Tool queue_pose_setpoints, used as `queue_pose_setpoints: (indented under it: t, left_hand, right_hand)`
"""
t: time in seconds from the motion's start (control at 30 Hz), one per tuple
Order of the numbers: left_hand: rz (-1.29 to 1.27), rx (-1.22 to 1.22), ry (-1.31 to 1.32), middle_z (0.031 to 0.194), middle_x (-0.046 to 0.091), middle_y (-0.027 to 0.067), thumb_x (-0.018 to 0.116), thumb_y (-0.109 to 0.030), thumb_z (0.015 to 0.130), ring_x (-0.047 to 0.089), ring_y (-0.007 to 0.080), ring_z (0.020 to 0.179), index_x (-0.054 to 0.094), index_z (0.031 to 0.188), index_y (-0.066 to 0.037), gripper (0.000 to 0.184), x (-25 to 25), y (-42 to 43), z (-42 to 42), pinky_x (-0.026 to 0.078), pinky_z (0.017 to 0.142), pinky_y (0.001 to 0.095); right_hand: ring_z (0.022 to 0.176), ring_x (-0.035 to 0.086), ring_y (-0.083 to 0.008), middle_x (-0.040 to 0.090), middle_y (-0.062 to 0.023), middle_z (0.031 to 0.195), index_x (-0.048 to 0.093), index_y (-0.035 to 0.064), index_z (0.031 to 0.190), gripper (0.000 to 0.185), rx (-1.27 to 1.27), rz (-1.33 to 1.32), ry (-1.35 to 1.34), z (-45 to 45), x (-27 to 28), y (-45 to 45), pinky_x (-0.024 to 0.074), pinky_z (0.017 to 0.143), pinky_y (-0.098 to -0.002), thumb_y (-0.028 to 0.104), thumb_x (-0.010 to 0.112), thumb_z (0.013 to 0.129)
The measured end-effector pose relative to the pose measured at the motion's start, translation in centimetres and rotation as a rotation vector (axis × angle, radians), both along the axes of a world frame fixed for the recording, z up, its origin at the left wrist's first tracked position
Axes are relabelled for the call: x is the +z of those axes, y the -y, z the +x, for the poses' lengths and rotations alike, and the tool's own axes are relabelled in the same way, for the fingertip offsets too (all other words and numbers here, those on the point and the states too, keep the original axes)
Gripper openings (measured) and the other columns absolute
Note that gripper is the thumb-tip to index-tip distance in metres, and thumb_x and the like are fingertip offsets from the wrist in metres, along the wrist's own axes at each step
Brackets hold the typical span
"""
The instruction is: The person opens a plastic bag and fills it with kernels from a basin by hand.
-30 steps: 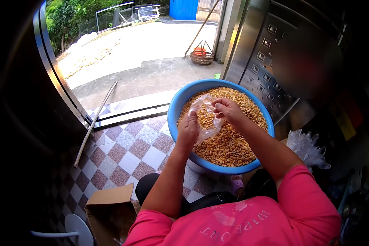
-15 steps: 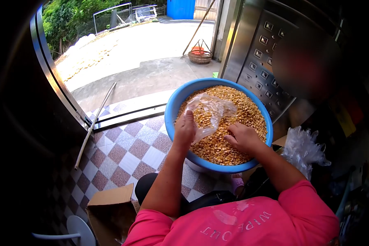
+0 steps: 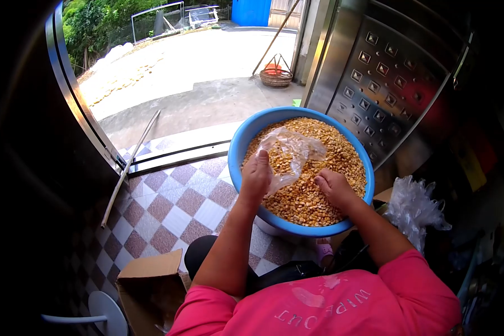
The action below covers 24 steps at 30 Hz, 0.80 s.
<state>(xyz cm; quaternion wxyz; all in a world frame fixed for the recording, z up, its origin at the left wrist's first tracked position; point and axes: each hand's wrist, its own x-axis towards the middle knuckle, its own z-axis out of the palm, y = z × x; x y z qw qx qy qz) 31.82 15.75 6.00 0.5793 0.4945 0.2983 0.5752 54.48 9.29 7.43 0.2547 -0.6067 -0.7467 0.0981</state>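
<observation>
A large blue basin (image 3: 238, 162) is full of yellow corn kernels (image 3: 313, 199). At the basin's left side, my left hand (image 3: 256, 178) grips the edge of a clear plastic bag (image 3: 297, 147), its thumb pointing up. The bag's mouth spreads over the kernels, and some kernels show through or inside it. Just above the corn on the right, my right hand (image 3: 336, 187) has its fingers curled together with the thumb against them. Whatever may be between those fingers is hidden.
A bundle of clear plastic bags (image 3: 414, 207) is right of the basin. An open cardboard box (image 3: 151, 269) and a white round-based object (image 3: 107, 311) stand lower left. A pole (image 3: 130, 168) leans across the doorway sill. Outside is a wicker basket (image 3: 276, 78); a metal door (image 3: 375, 84) stands right.
My right hand has drawn slightly up and right over the corn, its fingers curling in more. My left hand keeps hold of the bag. The view has shifted a little.
</observation>
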Motion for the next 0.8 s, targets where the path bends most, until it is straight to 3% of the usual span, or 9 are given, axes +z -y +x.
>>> queue_pose_setpoints:
  t: [0.03,0.1,0.23,0.33,0.4,0.47,0.5,0.67,0.8]
  left_hand:
    - [0.003,-0.002,0.012,0.051,0.039,-0.0048,0.039,-0.040,0.097,0.033,0.0042,0.039,0.051,0.085,-0.006,0.039,0.1,0.0,0.0,0.024,0.035,0.0213]
    - [0.026,0.002,0.019,0.051,0.040,-0.0047,0.039,-0.040,0.097,0.034,0.0043,0.038,0.052,0.087,-0.005,0.039,0.0,0.0,0.1,0.024,0.034,0.0211]
    - [-0.021,-0.022,-0.010,0.058,0.041,-0.0054,0.041,-0.037,0.097,0.036,0.0034,0.049,0.056,0.090,-0.003,0.038,-0.2,-0.1,-0.2,0.029,0.043,0.0212]
    - [-0.032,-0.030,-0.005,0.059,0.042,-0.0054,0.041,-0.037,0.097,0.037,0.0033,0.050,0.056,0.092,-0.003,0.038,-0.2,0.0,-0.2,0.029,0.044,0.0210]
    - [-0.036,-0.026,0.007,0.060,0.042,-0.0054,0.040,-0.037,0.097,0.037,0.0033,0.050,0.056,0.091,-0.004,0.037,0.2,0.3,-0.2,0.030,0.044,0.0209]
    - [-0.039,-0.021,0.019,0.060,0.042,-0.0053,0.040,-0.036,0.098,0.037,0.0034,0.050,0.056,0.091,-0.004,0.037,0.4,0.3,-0.2,0.030,0.044,0.0208]
    - [-0.036,-0.025,0.011,0.060,0.042,-0.0052,0.039,-0.036,0.098,0.037,0.0034,0.050,0.057,0.094,-0.004,0.037,0.4,0.3,-0.2,0.030,0.044,0.0208]
    - [0.008,-0.011,0.021,0.052,0.041,-0.0052,0.039,-0.041,0.096,0.034,0.0026,0.041,0.056,0.102,-0.002,0.043,0.3,0.2,-0.1,0.026,0.037,0.0199]
    - [-0.018,-0.038,-0.028,0.065,0.043,-0.0055,0.039,-0.035,0.098,0.036,0.0031,0.055,0.053,0.122,-0.002,0.043,0.4,0.3,-0.3,0.031,0.048,0.0199]
  right_hand:
    - [0.057,0.057,-0.0295,0.057,-0.0118,0.065,0.051,0.0068,0.084,0.019,0.004,-0.001,0.004,0.4,-0.4,-0.5,0.0446,0.054,-0.0379,0.024,0.052,0.090]
    - [0.047,0.046,-0.0156,0.049,-0.0032,0.057,0.052,0.0070,0.084,0.020,-0.004,-0.302,-0.628,0.4,-0.3,-1.4,0.0366,0.044,-0.0279,0.024,0.050,0.093]
    - [0.044,0.033,-0.0052,0.041,0.0026,0.058,0.051,0.0073,0.087,0.018,-0.086,-0.763,-1.330,-0.2,2.8,-2.1,0.0238,0.037,-0.0183,0.021,0.044,0.095]
    - [0.044,0.032,-0.0051,0.042,0.0022,0.061,0.051,0.0069,0.086,0.018,-0.186,-0.876,-1.472,-2.1,4.5,-3.9,0.0223,0.037,-0.0193,0.020,0.043,0.095]
    - [0.048,0.042,-0.0069,0.048,0.0004,0.067,0.050,0.0051,0.094,0.017,-0.009,-1.006,-1.546,-1.7,4.0,-5.9,0.0336,0.039,-0.0200,0.019,0.040,0.096]
    - [0.067,0.057,-0.0138,0.055,-0.0052,0.079,0.049,-0.0001,0.105,0.021,-0.235,-0.893,-1.479,-4.6,6.2,-6.0,0.0514,0.055,-0.0238,0.016,0.041,0.095]
    - [0.097,0.059,-0.0249,0.056,-0.0166,0.106,0.043,-0.0088,0.119,0.034,-0.072,-0.882,-1.518,-4.6,5.5,-6.8,0.0530,0.085,-0.0353,0.015,0.043,0.094]
    - [0.106,0.053,-0.0316,0.047,-0.0210,0.116,0.044,-0.0099,0.116,0.033,-0.043,-0.781,-1.542,-4.7,4.7,-8.1,0.0448,0.097,-0.0448,0.015,0.044,0.094]
    - [0.109,0.049,-0.0257,0.048,-0.0152,0.118,0.045,-0.0040,0.121,0.037,0.021,-0.708,-1.419,-5.1,4.5,-8.2,0.0451,0.093,-0.0428,0.019,0.048,0.092]
